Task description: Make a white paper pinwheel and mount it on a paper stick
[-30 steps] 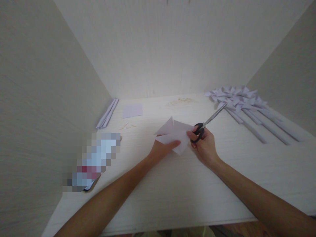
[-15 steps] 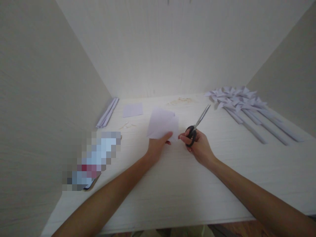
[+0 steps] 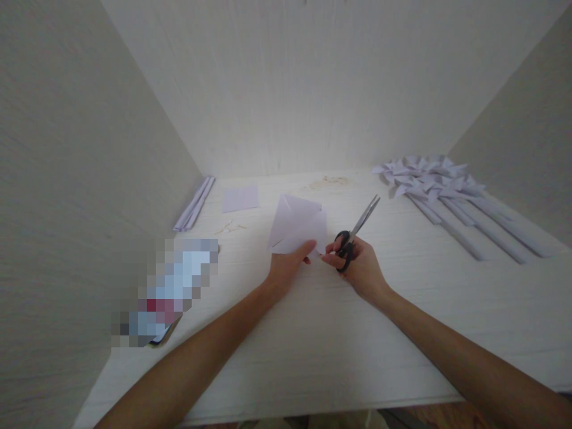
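My left hand pinches the near edge of a pale lilac folded paper and holds it tilted up above the white table. My right hand grips a pair of black-handled scissors, fingers through the loops, blades pointing away to the upper right. The thumb and forefinger of that hand also touch the paper's near right corner.
Several finished paper pinwheels on paper sticks lie at the back right. A small lilac square sheet and a bundle of rolled paper sticks lie at the back left. A blurred object sits near the left wall. Walls enclose three sides.
The paper was turned in my left hand and shifted left and up. My right hand with the scissors came left toward the paper, the blades swinging from far right to nearer the sheet.
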`<state>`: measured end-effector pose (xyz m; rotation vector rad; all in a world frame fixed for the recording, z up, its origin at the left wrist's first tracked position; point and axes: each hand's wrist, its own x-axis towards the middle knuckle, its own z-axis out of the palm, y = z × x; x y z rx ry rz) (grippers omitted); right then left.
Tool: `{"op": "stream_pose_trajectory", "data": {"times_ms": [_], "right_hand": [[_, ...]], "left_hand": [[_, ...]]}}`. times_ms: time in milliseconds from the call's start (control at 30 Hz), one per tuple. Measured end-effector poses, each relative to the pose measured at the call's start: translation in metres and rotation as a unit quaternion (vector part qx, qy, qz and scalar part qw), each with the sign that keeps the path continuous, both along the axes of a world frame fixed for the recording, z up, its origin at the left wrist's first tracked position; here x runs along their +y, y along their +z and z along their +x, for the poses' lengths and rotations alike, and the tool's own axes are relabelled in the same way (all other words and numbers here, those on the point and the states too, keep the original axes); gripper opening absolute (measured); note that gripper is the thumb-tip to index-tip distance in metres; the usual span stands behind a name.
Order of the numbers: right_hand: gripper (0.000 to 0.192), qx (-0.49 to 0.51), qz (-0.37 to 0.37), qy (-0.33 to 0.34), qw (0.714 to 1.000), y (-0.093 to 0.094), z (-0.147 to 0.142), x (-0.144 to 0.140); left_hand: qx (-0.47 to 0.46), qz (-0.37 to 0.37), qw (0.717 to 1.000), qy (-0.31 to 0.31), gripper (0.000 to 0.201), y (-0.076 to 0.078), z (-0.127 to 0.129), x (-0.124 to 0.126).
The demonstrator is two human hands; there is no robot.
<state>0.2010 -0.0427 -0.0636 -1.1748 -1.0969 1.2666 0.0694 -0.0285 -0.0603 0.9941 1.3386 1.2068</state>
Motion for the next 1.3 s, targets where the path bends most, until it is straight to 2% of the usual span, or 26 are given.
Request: {"op": "stream_pose_trajectory", "data": {"times_ms": [167,433,700,900,967,1067,1167,1300], "right_hand": [[0.034,0.0,-0.009,-0.014,1.0,0.002,-0.002,-0.001],[0.033,-0.007,0.028,-0.02,0.999,0.0,-0.002,0.0],[0.031,-0.028,0.04,-0.039,0.998,-0.002,-0.001,0.001],[0.032,-0.033,0.023,-0.044,0.998,0.0,-0.003,0.001],[0.031,-0.042,0.008,-0.031,0.999,0.002,-0.002,0.001],[0.03,-0.067,-0.008,0.015,0.998,0.006,0.002,0.0],[0.033,-0.114,-0.015,0.096,0.989,0.014,0.007,-0.001],[0.042,-0.185,-0.01,0.213,0.959,0.022,0.014,-0.003]], "left_hand": [[0.049,0.0,0.999,-0.024,0.023,0.003,-0.001,-0.002],[0.065,0.008,0.997,-0.036,0.026,-0.002,-0.001,-0.003],[0.088,0.025,0.993,-0.071,0.029,0.006,-0.001,-0.005],[0.057,0.016,0.997,-0.04,0.024,-0.001,0.0,-0.002],[-0.004,0.015,1.0,-0.001,0.019,-0.005,-0.001,0.003],[-0.102,0.045,0.992,0.062,0.023,-0.009,-0.005,0.012],[-0.153,0.088,0.981,0.082,0.021,-0.01,-0.011,0.02],[-0.194,0.091,0.971,0.104,0.022,-0.009,-0.015,0.024]]}}
